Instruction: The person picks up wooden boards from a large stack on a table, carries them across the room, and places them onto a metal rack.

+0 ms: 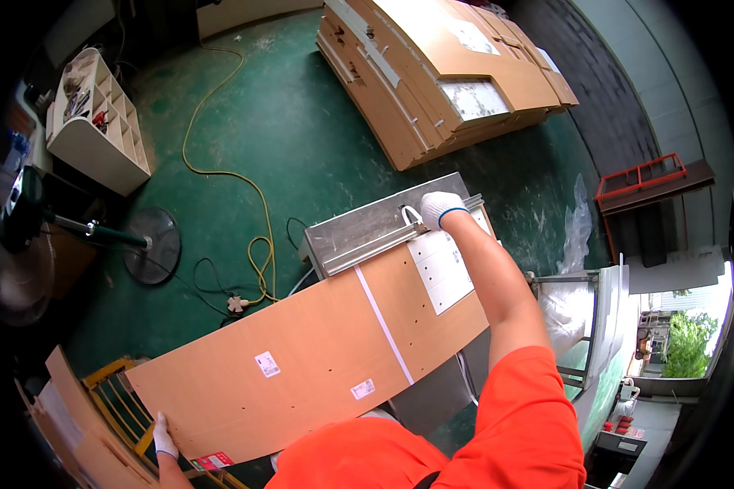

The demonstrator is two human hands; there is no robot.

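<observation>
A long, wood-coloured panel [302, 359] with drilled holes, stickers and a pale strip across it lies in front of me. My left hand [165, 438], in a white glove, grips the panel's left end, with part of its fingers hidden. The panel's far edge meets a long grey metal machine [367, 224] with a rail. My right hand [442, 209], in a white glove with a blue cuff, is closed over the machine's right part, beside a white loop [411, 216]. What it holds is hidden. Under my right arm, a white sheet [442, 269] covers part of the panel.
Beyond the machine stands a big stack of panels [432, 81]. A yellow cord [189, 138] runs across the green floor to a socket block [236, 304]. Leftward are a floor fan [151, 244] and a tool shelf [102, 122]; a yellow rack [110, 391] stands near my left hand.
</observation>
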